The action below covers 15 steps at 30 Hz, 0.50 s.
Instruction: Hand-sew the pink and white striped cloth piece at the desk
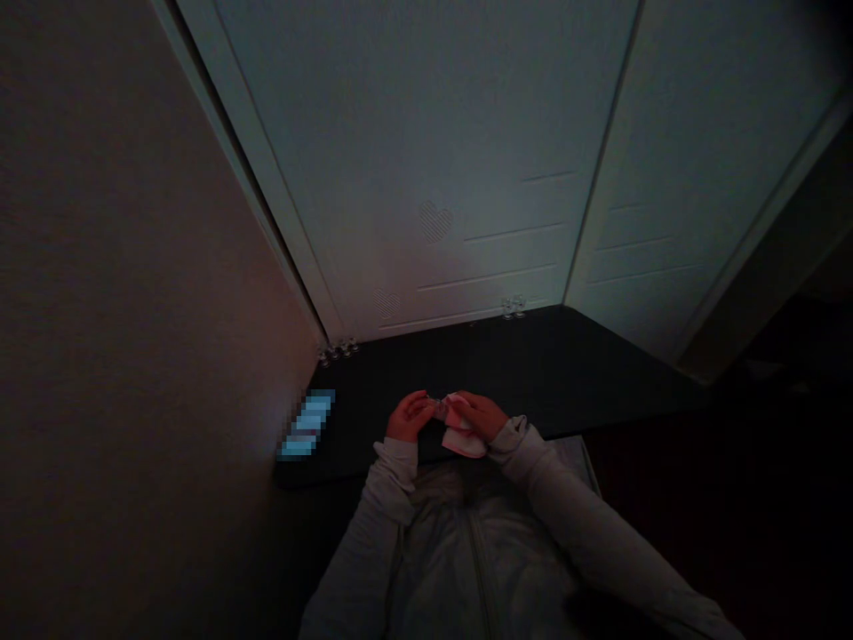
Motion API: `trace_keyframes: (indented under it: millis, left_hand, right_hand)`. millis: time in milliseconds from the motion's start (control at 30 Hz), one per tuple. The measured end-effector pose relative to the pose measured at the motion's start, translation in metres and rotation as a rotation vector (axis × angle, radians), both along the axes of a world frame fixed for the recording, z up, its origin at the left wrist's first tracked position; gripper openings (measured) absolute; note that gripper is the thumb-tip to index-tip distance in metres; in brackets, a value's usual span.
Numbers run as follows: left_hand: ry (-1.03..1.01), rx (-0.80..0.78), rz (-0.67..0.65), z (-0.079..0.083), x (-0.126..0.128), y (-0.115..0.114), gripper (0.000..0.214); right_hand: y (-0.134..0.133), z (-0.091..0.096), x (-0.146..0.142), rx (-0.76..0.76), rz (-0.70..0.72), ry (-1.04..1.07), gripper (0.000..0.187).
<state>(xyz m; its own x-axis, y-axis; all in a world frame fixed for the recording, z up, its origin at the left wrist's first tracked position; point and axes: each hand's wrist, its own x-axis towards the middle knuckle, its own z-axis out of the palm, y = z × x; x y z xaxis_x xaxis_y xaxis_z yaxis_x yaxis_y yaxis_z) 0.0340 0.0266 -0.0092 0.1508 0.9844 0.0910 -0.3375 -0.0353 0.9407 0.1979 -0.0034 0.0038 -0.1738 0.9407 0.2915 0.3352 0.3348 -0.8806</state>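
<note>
Just above the front edge of the dark table, my two hands meet in front of my body. My left hand (408,416) has its fingers closed around a small clear glass-like piece (436,409), whose exact kind is too small and dim to tell. Gripped in my right hand (485,414) is a pale cloth (465,440), pressed against the clear piece. A loose part of the cloth hangs below my right fingers toward my lap. The fingertips of both hands are nearly touching.
The dark tabletop (400,364) runs up against white panels (400,133). Several small clear pieces (338,349) stand at its back left corner, and other clear pieces (513,308) at the back. A lit, blurred-out screen (307,425) lies at the left by the wall.
</note>
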Motion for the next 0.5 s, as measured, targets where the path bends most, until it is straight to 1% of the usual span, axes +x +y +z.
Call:
trace_keyframes:
  millis: [167, 333, 500]
  left_hand:
    - [-0.058, -0.053, 0.027, -0.001, 0.0, 0.003, 0.047]
    - [-0.125, -0.082, 0.045, 0.006, 0.0, -0.001, 0.048]
    - [-0.218, -0.136, 0.087, 0.01, -0.003, -0.003, 0.05]
  right_hand:
    - [0.001, -0.002, 0.0, -0.013, 0.018, 0.043, 0.036]
    - [-0.001, 0.0, -0.001, -0.039, 0.039, 0.152, 0.038]
    - [-0.005, 0.005, -0.003, -0.038, -0.008, 0.171, 0.043]
